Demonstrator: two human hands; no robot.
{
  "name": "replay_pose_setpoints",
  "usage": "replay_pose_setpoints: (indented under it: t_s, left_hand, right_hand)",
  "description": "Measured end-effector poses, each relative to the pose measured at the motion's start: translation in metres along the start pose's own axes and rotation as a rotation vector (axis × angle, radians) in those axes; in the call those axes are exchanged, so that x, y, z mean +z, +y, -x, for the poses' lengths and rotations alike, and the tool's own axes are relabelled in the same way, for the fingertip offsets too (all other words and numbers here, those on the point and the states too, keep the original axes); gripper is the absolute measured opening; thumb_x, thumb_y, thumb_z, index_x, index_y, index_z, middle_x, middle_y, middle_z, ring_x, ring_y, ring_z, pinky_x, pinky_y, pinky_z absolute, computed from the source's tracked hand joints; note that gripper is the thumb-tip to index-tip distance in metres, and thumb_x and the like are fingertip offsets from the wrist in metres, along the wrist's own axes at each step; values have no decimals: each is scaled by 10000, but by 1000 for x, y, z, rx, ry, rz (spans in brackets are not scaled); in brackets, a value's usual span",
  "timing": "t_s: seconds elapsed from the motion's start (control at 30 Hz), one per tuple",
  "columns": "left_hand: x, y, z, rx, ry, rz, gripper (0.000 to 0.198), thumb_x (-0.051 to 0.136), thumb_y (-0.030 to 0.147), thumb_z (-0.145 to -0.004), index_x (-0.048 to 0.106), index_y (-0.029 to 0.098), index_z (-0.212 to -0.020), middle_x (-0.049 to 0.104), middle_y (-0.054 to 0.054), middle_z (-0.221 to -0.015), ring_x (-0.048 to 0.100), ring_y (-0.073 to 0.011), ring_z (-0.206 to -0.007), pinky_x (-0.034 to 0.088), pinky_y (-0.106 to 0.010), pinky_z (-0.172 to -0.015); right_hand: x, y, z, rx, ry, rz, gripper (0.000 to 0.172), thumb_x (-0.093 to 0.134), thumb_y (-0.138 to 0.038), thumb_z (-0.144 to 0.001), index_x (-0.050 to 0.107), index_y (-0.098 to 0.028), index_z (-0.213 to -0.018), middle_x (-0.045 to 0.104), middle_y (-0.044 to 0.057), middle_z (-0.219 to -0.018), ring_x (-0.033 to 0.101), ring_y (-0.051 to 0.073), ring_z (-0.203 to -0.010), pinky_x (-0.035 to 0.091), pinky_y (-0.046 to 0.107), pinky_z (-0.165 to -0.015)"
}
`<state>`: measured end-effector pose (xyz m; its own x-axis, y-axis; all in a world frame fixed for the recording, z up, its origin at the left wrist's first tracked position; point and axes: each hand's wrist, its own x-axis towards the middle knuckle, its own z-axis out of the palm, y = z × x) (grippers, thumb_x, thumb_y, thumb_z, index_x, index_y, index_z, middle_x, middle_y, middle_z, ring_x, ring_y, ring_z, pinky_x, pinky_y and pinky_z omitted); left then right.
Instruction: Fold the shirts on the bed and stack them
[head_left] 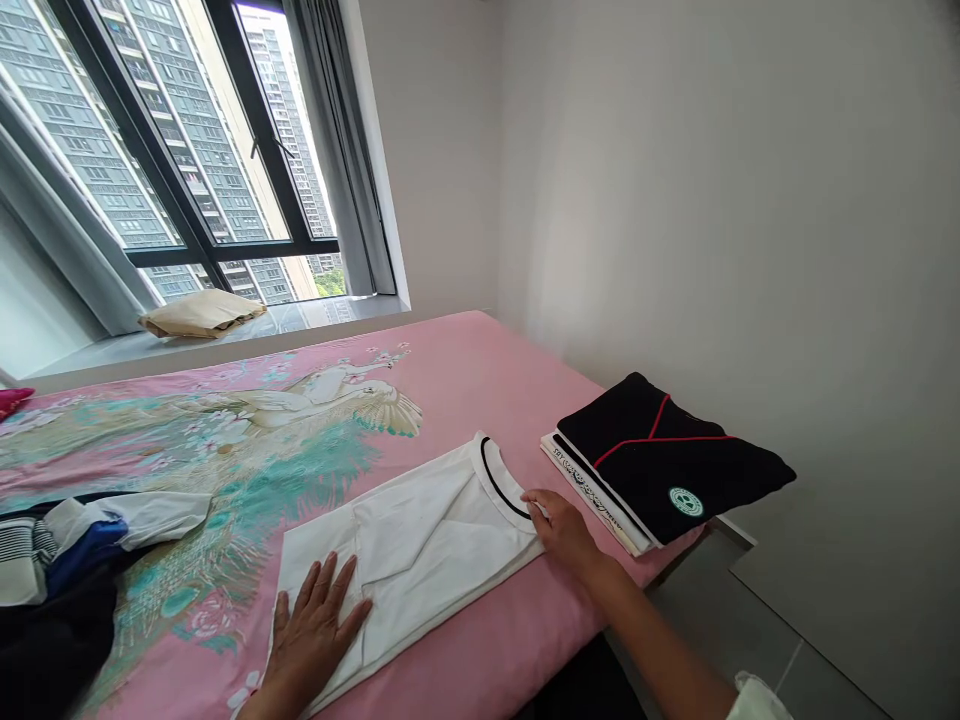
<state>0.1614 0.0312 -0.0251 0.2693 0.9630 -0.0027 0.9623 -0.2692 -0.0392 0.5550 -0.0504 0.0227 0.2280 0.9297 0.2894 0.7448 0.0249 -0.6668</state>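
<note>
A white T-shirt point(420, 545) with a dark-trimmed collar lies folded lengthwise on the pink bed point(480, 380). My left hand point(315, 625) rests flat on its lower end, fingers spread. My right hand point(562, 530) lies at the collar end, fingers curled onto the shoulder edge of the shirt. Just right of that hand sits a stack of folded clothes point(660, 465), with a black top with red piping and a round green logo on top of white garments.
A heap of unfolded clothes point(60, 570), white, blue, striped and black, lies at the bed's left. A beige cushion point(201, 312) sits on the windowsill. A white wall runs along the right, with grey floor beside the bed's corner.
</note>
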Motion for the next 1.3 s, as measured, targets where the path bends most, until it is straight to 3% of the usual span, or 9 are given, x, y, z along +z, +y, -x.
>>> replay_pose_setpoints:
  t_s: [0.17,0.27,0.4,0.5,0.7,0.9,1.1,1.2,1.3]
  left_hand:
    - [3,-3,2,11,22,-1,651,315,590,-828,278,305,-1411,188,-1,-1527,94,-224,-1410,16,-525,-1097]
    - [4,-3,2,6,22,5,642,308,586,-832,276,309,-1411,188,4,-1526,101,-223,-1409,12,-522,-1099]
    - [2,-2,2,-13,-2,4,643,313,593,-827,277,317,-1408,187,14,-1524,100,-218,-1410,11,-523,-1100]
    - [0,-1,2,-26,-17,10,636,323,582,-827,283,318,-1404,188,16,-1522,104,-218,-1409,10,-522,-1100]
    - [-1,-1,4,-17,-1,58,632,336,587,-825,298,323,-1398,199,15,-1519,115,-225,-1407,-2,-523,-1101]
    - [3,-4,4,-13,11,77,635,353,585,-823,292,326,-1400,207,1,-1519,109,-229,-1408,-13,-524,-1101]
    - [-1,-3,7,-5,-3,130,633,362,593,-824,306,329,-1397,210,-13,-1521,123,-248,-1405,-27,-530,-1098]
    - [-5,0,9,-1,-21,179,634,385,585,-822,310,329,-1397,208,-26,-1523,119,-258,-1405,-44,-535,-1095]
    - [-11,0,11,-6,-31,300,600,406,547,-828,351,324,-1382,209,-28,-1523,97,-252,-1408,-69,-529,-1095]
  right_hand:
    - [25,-19,-66,27,-280,276,562,224,-339,-915,248,-120,-1432,175,54,-1520,102,165,-1397,109,332,-1134]
    - [54,-27,-96,56,-371,309,627,201,-399,-916,140,-88,-1457,54,68,-1536,3,192,-1406,22,381,-1134]
    - [88,-28,-106,30,-501,330,669,242,-491,-898,182,-125,-1454,92,51,-1531,-5,181,-1406,-62,392,-1121]
    - [95,-27,-102,30,-539,345,684,248,-534,-887,196,-154,-1453,114,33,-1528,6,172,-1406,-74,390,-1117]
    - [82,-27,-110,130,-329,389,623,25,-423,-935,-45,-92,-1459,-57,77,-1535,-81,197,-1400,-19,422,-1116]
    - [86,-21,-124,65,-478,365,604,268,-468,-913,268,-155,-1429,204,73,-1510,42,212,-1403,-46,448,-1110]
    - [99,-37,-102,4,-543,347,663,164,-517,-921,147,-128,-1457,89,88,-1528,-14,223,-1405,-119,528,-1074]
    - [118,-76,-65,-129,-521,312,652,198,-511,-923,148,-141,-1458,68,72,-1530,-24,213,-1406,-128,511,-1082]
    - [142,-127,-19,-414,-482,177,611,225,-500,-932,203,-175,-1449,160,61,-1518,43,204,-1406,-65,480,-1115]
